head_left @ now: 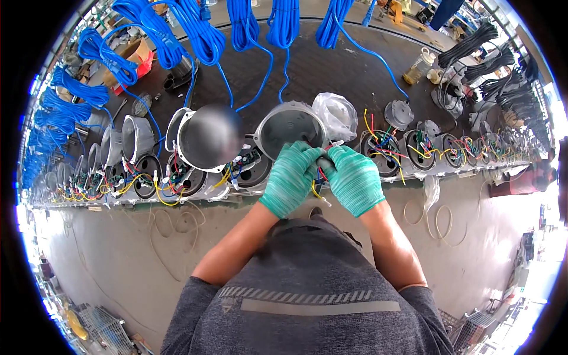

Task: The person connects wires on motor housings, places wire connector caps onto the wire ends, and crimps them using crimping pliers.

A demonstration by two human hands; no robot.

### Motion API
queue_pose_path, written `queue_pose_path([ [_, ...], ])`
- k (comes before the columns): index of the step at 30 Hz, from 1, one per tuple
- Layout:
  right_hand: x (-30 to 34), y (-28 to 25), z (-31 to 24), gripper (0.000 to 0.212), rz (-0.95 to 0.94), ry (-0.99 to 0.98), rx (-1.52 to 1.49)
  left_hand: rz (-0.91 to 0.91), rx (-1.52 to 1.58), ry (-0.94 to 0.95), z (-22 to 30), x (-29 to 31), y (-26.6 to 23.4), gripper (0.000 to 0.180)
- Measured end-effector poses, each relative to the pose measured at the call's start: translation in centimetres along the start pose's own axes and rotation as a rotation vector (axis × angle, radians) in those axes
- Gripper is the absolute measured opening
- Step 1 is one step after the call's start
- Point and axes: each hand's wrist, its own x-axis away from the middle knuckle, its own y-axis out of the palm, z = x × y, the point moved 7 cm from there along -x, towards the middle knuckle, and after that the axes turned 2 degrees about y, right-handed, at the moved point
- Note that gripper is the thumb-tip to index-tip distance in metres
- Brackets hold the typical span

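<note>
Presently, the left hand (pixel 290 177) and the right hand (pixel 355 180), both in green gloves, meet fingertip to fingertip at the near edge of the bench (pixel 337 68). Each grip is closed, pinching the thin coloured wires (pixel 322 174) between them; the exact joint or strand under the fingertips is hidden. The wires sit just in front of a round grey housing (pixel 290 130), and a yellow wire (pixel 316 192) hangs below the hands.

As I judge it, the likeliest trouble is a strand slipping out, since the gloves are thick and the wires fine. Pulling too hard could loosen a connection, and picking up the wrong colour is possible where strands bunch so closely. A forearm or knuckle pressing forward could shift the housing, while a snag on its blue cord (pixel 288 77) might drag it.

Counted up: two gloved hands; one housing right before them and one more large grey housing (pixel 210 142) to its left, its middle blurred; one clear plastic bag (pixel 335 115) just beside the nearer housing; one bottle (pixel 419 68). Three blue cable coils (pixel 283 23) hang at top centre, with more at left overlapping too much to count. Black cable coils (pixel 470 44) at right number at least three.
</note>
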Motion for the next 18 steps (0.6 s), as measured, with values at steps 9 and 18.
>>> queue_pose_path([
  [9, 1.7, -3.9, 3.2, 0.020, 0.139, 0.283, -0.369, -0.032, 0.041, -0.008, -0.2, -0.4, -0.3, 0.018],
  [18, 5.2, 4.2, 4.5, 0.045, -0.534, 0.688, -0.983, -0.131, -0.165, 0.080, 1.1, -1.5, -0.3, 0.016],
])
